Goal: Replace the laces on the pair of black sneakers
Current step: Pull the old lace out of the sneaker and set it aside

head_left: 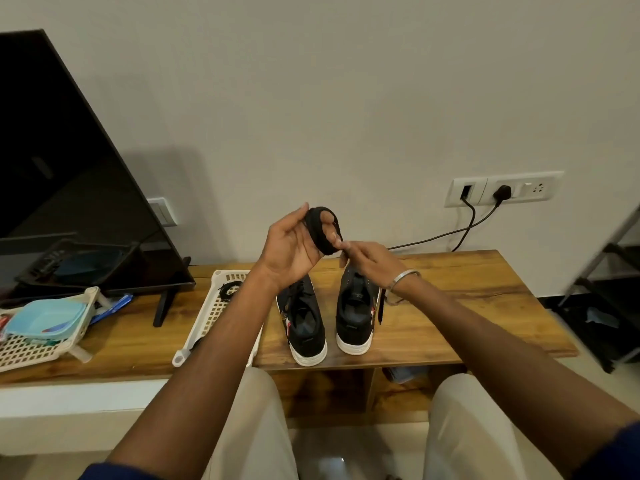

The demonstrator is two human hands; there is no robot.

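Two black sneakers with white soles stand side by side on the wooden table, heels toward me: the left sneaker [306, 323] and the right sneaker [356, 313]. A black lace end [381, 306] hangs down the right sneaker's outer side. Raised above the shoes, my left hand [294, 244] has a coil of black lace [320, 230] wound around its fingers. My right hand [370, 261] pinches the lace at the coil's lower right edge. A silver bangle sits on my right wrist.
A white plastic basket [214, 306] with another coiled black lace [230, 289] lies left of the shoes. Farther left are a second basket [31, 344] with a blue box and a television [69, 174]. Wall sockets [502, 192] with cables are at the back right.
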